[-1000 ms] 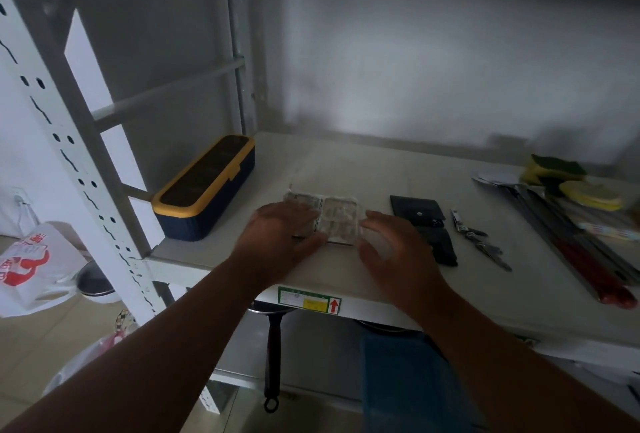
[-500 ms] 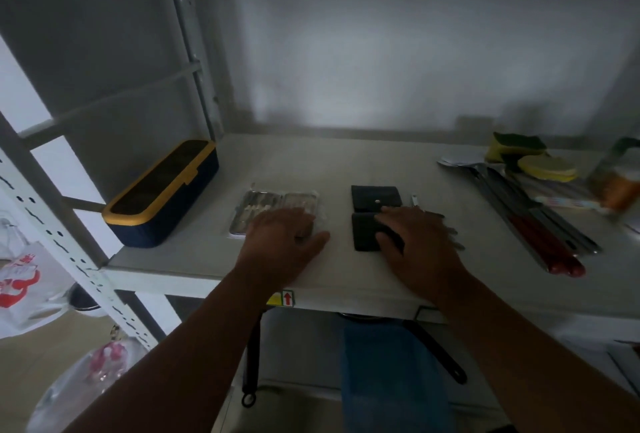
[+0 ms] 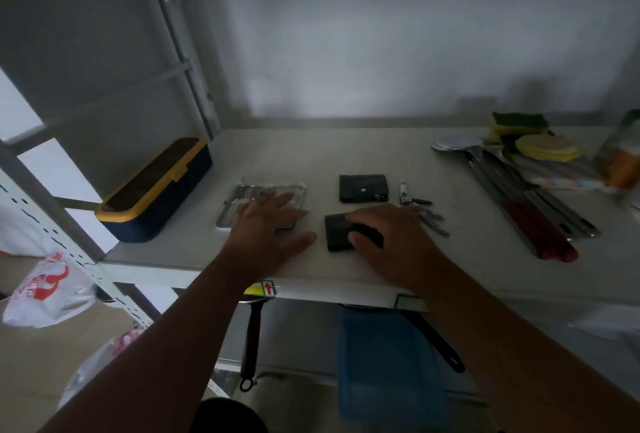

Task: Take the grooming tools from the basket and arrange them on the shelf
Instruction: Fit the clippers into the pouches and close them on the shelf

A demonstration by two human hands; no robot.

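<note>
Left hand [image 3: 266, 228] lies flat on the tray [image 3: 242, 206]; right hand [image 3: 388, 235] pinching the pouch [image 3: 337, 232] should square it beside that tray.

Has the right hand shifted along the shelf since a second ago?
Yes. The right hand left the clear tool case and moved right onto the near black pouch.

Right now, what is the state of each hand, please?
Left hand: open, fingers flat on the clear plastic tool case.
Right hand: fingers curl onto the nearer black pouch; a firm grip cannot be told.
</note>
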